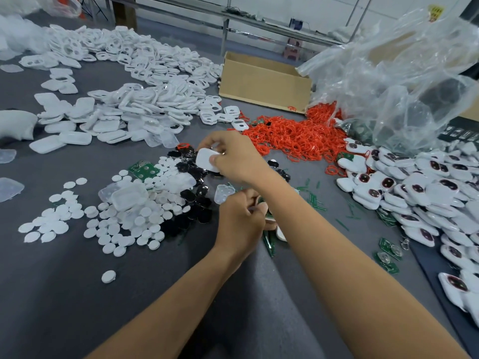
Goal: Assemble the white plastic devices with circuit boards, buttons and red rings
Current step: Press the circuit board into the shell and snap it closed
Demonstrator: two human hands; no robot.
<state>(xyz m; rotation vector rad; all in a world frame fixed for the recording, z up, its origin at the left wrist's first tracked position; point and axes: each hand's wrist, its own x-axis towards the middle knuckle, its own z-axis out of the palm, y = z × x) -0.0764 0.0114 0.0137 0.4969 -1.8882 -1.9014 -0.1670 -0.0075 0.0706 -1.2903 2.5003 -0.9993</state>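
While your left hand (241,216) curls, hold hidden, can't tell, your right hand (230,156) pinches a white shell (206,160); red rings (293,138) at one o'clock.

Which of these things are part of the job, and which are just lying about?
Part of the job: white shell gripped in the right hand; heaps of empty shells; red rings; white round buttons; green circuit board; finished devices at right.
Just lying about: cardboard box; clear plastic bag.
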